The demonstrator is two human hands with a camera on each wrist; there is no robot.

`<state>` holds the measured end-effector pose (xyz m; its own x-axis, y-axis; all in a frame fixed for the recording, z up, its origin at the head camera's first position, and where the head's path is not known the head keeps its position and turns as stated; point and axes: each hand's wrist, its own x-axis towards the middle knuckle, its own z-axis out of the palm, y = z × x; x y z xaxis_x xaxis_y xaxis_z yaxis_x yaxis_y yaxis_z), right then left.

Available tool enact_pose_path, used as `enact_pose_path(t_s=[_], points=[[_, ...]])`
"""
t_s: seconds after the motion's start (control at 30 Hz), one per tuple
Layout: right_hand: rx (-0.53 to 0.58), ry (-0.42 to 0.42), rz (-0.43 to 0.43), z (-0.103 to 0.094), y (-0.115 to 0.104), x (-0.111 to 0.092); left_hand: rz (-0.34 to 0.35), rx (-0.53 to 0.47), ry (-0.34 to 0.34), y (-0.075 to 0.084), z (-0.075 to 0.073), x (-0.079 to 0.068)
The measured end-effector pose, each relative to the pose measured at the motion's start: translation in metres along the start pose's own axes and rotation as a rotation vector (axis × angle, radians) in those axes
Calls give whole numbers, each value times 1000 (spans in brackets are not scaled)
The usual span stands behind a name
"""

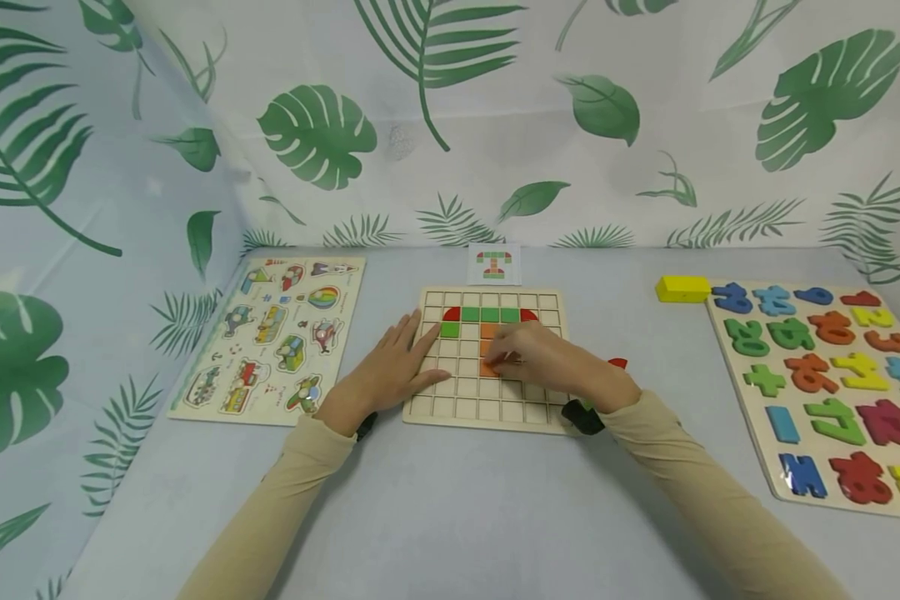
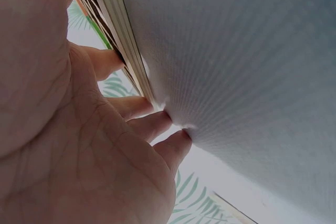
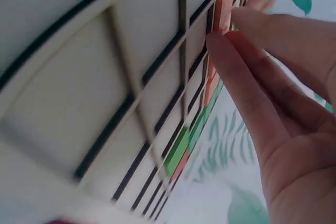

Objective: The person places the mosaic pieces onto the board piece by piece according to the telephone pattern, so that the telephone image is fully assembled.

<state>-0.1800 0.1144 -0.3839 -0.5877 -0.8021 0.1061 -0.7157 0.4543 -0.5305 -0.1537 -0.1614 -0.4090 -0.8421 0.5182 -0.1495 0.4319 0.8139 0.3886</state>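
A wooden grid board [image 1: 456, 408] lies in front of me. My left hand [image 1: 390, 367] rests along its left edge, fingers spread and thumb on the grid; in the left wrist view several fingertips [image 2: 176, 145] touch the cloth beside the board. With fingers bent, my right hand [image 1: 532, 354] pinches an orange square tile [image 3: 224, 9] at the middle column, low against the grid. Above it is another orange tile [image 1: 488, 331], partly covered by the fingers. A row of green tiles [image 1: 490, 314] between red rounded corner tiles [image 1: 452, 314] runs near the top, with a green tile [image 1: 449, 330] below the left corner.
A small pattern card [image 1: 494, 280] stands behind the board. To the left lies a picture puzzle [image 1: 330, 333]; to the right, a number puzzle [image 1: 757, 450] and a yellow block [image 1: 682, 289]. A red piece [image 1: 618, 362] shows beyond my right wrist.
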Motion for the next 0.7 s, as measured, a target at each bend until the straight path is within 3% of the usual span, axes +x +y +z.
enact_pose_path(t_s=[0.17, 0.4, 0.6, 0.7], points=[[126, -6, 67, -13, 12, -19, 6, 4, -1, 0, -1, 0], [88, 45, 165, -37, 27, -54, 10, 5, -6, 0, 1, 0], [89, 10, 298, -58, 35, -80, 15, 8, 4, 0, 0, -1], [79, 8, 317, -63, 40, -91, 19, 6, 3, 1, 0, -1]])
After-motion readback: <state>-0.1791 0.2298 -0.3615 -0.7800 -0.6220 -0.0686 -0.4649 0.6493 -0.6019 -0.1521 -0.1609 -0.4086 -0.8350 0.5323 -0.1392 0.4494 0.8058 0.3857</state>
